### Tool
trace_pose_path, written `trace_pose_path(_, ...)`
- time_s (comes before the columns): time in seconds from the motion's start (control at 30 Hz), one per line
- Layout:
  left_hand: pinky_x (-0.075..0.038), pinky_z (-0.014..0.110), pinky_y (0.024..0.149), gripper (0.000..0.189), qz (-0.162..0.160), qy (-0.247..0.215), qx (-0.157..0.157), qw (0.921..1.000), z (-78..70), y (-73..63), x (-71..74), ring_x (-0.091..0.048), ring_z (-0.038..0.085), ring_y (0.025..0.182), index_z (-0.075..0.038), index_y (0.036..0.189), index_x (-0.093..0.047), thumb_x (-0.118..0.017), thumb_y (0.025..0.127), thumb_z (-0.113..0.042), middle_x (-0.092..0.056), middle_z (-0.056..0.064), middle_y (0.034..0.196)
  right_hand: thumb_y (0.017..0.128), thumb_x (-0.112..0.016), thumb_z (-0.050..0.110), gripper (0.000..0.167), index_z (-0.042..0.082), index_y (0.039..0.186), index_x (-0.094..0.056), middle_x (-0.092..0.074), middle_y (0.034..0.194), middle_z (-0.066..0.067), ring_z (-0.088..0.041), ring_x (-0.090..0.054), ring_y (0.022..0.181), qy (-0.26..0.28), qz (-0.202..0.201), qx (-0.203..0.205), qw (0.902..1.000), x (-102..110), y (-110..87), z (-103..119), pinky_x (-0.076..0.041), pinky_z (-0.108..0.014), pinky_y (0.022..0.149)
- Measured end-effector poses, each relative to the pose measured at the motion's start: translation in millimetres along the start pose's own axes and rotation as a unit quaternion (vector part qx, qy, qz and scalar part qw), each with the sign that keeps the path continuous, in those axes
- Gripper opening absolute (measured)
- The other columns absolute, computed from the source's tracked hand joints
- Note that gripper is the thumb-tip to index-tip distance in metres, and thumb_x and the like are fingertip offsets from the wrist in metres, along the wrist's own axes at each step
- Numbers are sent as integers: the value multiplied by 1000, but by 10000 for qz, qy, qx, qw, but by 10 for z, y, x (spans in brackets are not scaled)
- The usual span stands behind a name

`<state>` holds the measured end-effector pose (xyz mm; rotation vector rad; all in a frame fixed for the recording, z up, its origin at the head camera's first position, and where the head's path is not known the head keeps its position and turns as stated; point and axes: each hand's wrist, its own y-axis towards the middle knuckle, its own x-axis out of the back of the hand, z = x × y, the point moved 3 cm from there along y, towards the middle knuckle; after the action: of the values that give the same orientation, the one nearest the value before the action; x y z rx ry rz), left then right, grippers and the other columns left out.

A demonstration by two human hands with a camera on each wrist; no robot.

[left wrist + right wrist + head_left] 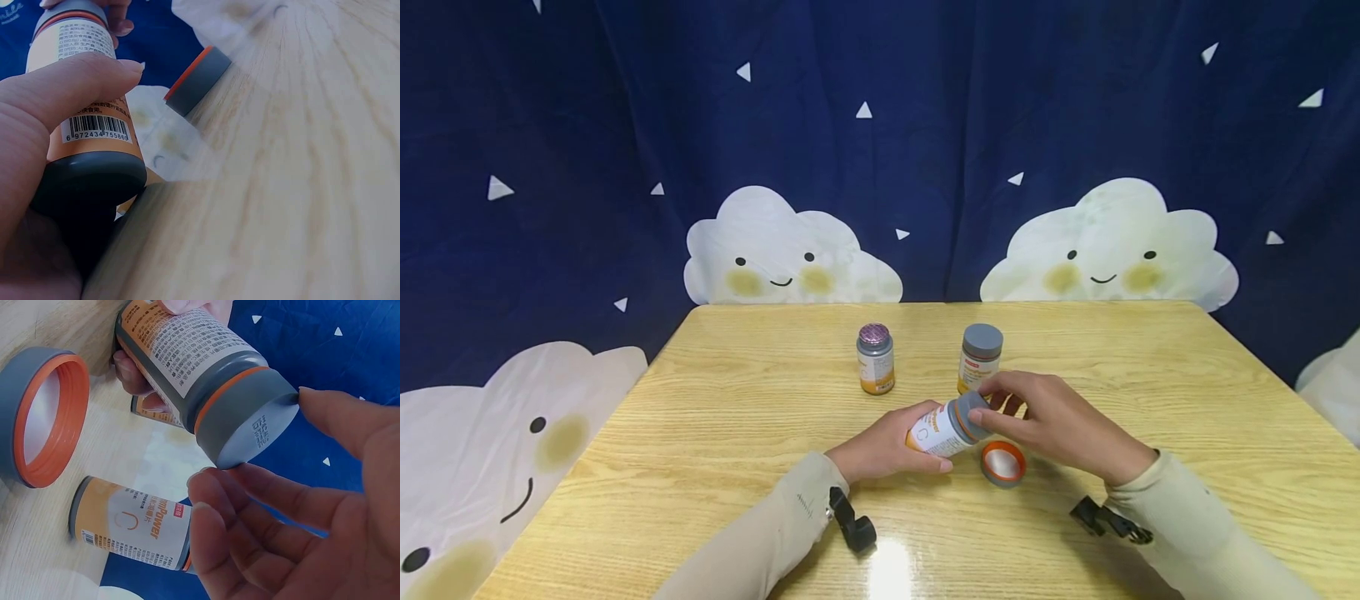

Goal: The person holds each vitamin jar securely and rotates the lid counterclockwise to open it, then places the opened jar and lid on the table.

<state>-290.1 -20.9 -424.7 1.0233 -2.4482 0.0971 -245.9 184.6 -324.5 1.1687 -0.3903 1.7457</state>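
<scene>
My left hand (891,446) grips a grey pill bottle (936,432) with a white and orange label, tilted with its top toward the right. Its grey cap (253,419), edged with an orange ring, is on the bottle's neck. Thumb and fingers of my right hand (1037,412) pinch the cap from opposite sides. Just below the hands, a loose cap (1003,464) lies with its orange inside facing up. In the left wrist view, the bottle's barcode (97,128) and dark base show under my left thumb.
Behind the hands stand two more bottles: one without a cap (876,360), showing a shiny purplish seal, and one capped (981,354), partly behind my right hand. All are on a wooden table (760,375). A dark blue curtain (925,125) with clouds hangs beyond it.
</scene>
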Motion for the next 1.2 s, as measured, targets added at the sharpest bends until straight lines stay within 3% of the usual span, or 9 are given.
trace_pose_path(0.37, -50, 27, 78, 52, -35, 13, -1, 10000, 7, -6, 0, -59, 11, 89, -26, 125, -53, -78, 81, -29, -62, -4, 102, 87, -73, 30, 36, 16, 118, -61, -63, 106, 7, -18, -60, 88, 155, 156, 584, 9980, 32, -16, 11, -52, -27, 67)
trace_pose_path(0.67, -50, 27, 78, 50, -18, -79, 9, 10000, 5, -6, -7, -59, 11, 89, -26, 124, -53, -78, 81, -28, -62, -4, 102, 91, -65, 44, 30, 21, 109, -67, -64, 93, 11, -6, -58, 78, -13, -162, 206, 9997, 20, -1, 25, -48, -24, 62)
trace_pose_path(0.9, -50, 27, 78, 50, 23, -105, 35, 9999, 4, 1, -11, -59, 11, 89, -27, 125, -52, -77, 82, -29, -62, -4, 103, 91, -63, 47, 31, 19, 105, -67, -62, 84, 10, -6, -57, 72, -85, -63, 9, 9999, 2, 4, 12, -47, -24, 60)
trace_pose_path(1.03, -51, 27, 77, 50, 39, -123, 38, 9999, 4, -2, -12, -59, 12, 89, -26, 125, -52, -77, 82, -28, -62, -4, 103, 91, -63, 47, 32, 19, 106, -67, -63, 86, 11, -5, -57, 74, -29, -15, 35, 10000, 4, 0, 10, -48, -24, 61)
trace_pose_path(1.2, -50, 27, 78, 50, 19, -90, 30, 10000, 2, -7, -9, -59, 11, 89, -26, 125, -52, -78, 82, -28, -62, -4, 103, 89, -69, 38, 32, 19, 114, -64, -64, 101, 9, -8, -59, 82, 155, 105, 297, 9994, 21, -10, 8, -51, -24, 64)
